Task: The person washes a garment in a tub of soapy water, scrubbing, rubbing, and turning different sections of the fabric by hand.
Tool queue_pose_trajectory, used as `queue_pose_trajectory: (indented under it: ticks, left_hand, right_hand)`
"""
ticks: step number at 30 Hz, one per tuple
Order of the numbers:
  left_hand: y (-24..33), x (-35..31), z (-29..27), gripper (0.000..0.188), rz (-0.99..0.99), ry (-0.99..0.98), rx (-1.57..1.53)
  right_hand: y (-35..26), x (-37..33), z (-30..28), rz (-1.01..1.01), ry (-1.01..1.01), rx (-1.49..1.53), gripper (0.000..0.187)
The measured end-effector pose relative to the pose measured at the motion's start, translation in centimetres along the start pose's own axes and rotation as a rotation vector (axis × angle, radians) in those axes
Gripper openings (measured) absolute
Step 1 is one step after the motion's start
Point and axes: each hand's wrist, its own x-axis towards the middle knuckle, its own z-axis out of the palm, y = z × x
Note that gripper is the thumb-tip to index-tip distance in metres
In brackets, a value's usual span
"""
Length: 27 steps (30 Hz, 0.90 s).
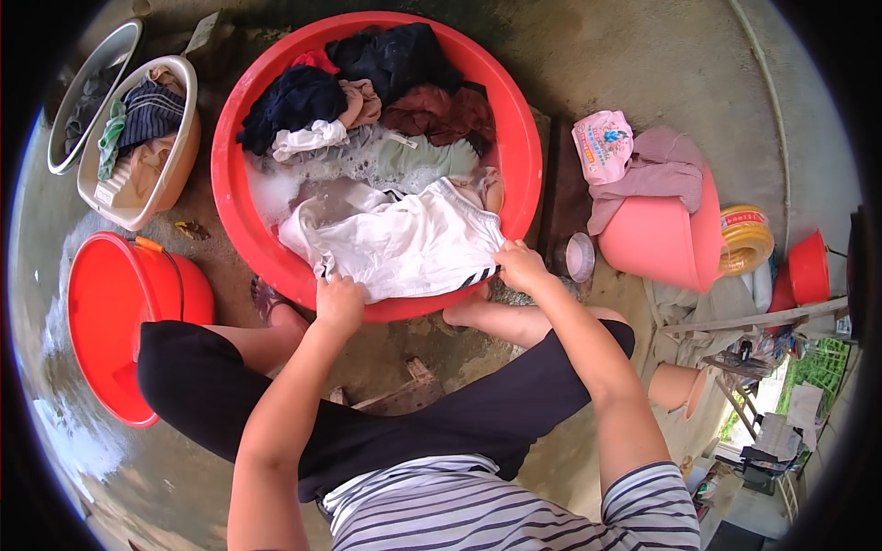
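Observation:
A large red tub stands in front of me, holding soapy water and a heap of wet clothes. Stretched across its near side is a white garment with dark stripes at one corner, perhaps shorts. My left hand grips its near left edge, fingers closed. At the right edge my right hand pinches the cloth near the tub's rim. Behind it, suds surround a pale green cloth. Dark navy, black and maroon clothes are piled at the far side.
Left of the tub are a red bucket and a beige basin with clothes. At right, a pink tub carries a mauve cloth and a pink detergent bag. A yellow hose coil lies beyond. Between my feet is a wooden piece.

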Motion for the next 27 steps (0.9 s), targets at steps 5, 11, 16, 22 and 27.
queue_pose_trajectory:
  ticks: [5, 11, 16, 22, 27]
  left_hand:
    - [-0.3, 0.6, 0.9, 0.012, -0.006, -0.112, -0.055]
    - [-4.9, 3.5, 1.8, 0.012, -0.229, 0.423, -0.280]
    - [-8.7, 6.8, 1.7, 0.028, -0.258, 0.517, -0.071]
    - [-14.7, 7.6, -0.7, 0.020, -0.002, -0.009, 0.049]
    - [-21.1, 6.8, -4.0, 0.009, -0.339, 0.580, -0.494]
  right_hand:
    - [-0.5, 1.5, -0.8, 0.048, -0.119, 0.058, 0.017]
    - [-1.8, 6.4, -0.6, 0.315, 0.253, 0.419, 0.015]
    - [-1.3, 11.5, 2.5, 0.222, 0.508, 0.302, 0.023]
    - [3.3, 13.0, 1.5, 0.491, 0.184, 0.750, 0.039]
    - [10.0, 8.2, -8.5, 0.342, 0.386, 2.101, 0.013]
